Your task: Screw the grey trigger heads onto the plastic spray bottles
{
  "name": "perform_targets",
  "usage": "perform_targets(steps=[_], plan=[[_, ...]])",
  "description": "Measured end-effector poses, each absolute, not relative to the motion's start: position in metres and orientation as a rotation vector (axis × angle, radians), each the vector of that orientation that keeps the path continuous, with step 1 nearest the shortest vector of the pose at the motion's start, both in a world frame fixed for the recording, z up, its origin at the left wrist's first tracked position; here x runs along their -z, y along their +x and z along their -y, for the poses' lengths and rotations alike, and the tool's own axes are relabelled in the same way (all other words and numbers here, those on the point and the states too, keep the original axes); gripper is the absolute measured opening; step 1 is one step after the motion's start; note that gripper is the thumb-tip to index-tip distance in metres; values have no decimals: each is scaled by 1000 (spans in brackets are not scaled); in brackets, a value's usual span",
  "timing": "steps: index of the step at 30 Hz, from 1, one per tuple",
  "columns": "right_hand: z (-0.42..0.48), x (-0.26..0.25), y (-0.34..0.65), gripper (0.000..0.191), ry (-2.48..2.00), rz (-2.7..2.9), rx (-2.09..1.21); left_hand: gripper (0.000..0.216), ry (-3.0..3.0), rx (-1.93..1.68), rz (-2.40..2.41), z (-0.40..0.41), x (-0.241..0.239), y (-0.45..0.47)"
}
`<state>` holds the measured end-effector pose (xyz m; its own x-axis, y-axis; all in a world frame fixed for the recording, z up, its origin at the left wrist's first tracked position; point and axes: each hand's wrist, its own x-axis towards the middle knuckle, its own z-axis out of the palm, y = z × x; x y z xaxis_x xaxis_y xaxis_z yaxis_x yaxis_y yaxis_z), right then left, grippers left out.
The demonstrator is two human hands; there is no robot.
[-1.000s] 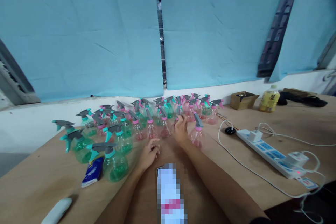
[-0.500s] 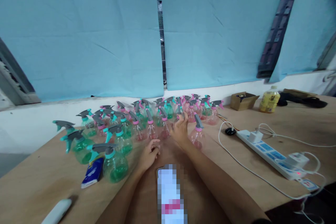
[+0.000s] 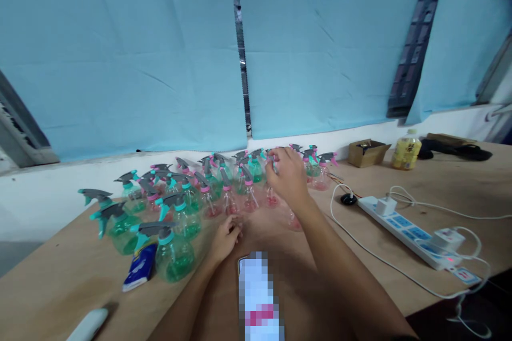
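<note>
My right hand (image 3: 288, 173) is raised over the row of spray bottles, its fingers bent and apart. Just below its fingertips stands a clear spray bottle with pink liquid (image 3: 272, 197), its head hidden by the hand. Another pink spray bottle (image 3: 295, 219) is partly covered by my right forearm. My left hand (image 3: 227, 237) rests on the table, loosely curled with nothing visible in it. Nearest to it are a pink-collared spray bottle (image 3: 230, 202) and, further left, a green one with a teal collar (image 3: 175, 261). Several more pink and green spray bottles stand behind.
A phone with a blurred screen (image 3: 258, 295) lies between my forearms. At left are a blue packet (image 3: 140, 267) and a white object (image 3: 88, 325). To the right lie a white power strip (image 3: 404, 232) with cables, a small cardboard box (image 3: 366, 154) and a yellow drink bottle (image 3: 407, 150).
My right hand has risen and moved away from me, off the lower part of the bottle row, uncovering a pink spray bottle. My left hand has stayed nearly still.
</note>
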<state>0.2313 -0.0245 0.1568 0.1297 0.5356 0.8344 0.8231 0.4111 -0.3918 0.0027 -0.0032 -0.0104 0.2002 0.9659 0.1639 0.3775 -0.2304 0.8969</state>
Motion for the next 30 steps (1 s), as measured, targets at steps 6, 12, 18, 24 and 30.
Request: perform_targets(steps=[6, 12, 18, 24, 30], plan=[[17, -158, 269, 27, -1613, 1588, 259, 43, 1742, -1019, -1247, 5, 8, 2], [-5, -143, 320, 49, -1778, 1770, 62, 36, 1758, -995, -1241, 3, 10, 1], [-16, -133, 329, 19, -1833, 2112, -69, 36, 1750, -1010, -1228, 2, 13, 0], [-8, -137, 301, 9, -1416, 2368, -122, 37, 1751, -1002, -1233, 3, 10, 1], [-1, -140, 262, 10, -971, 2436, -379, 34, 1761, -995, -1240, 4, 9, 1]])
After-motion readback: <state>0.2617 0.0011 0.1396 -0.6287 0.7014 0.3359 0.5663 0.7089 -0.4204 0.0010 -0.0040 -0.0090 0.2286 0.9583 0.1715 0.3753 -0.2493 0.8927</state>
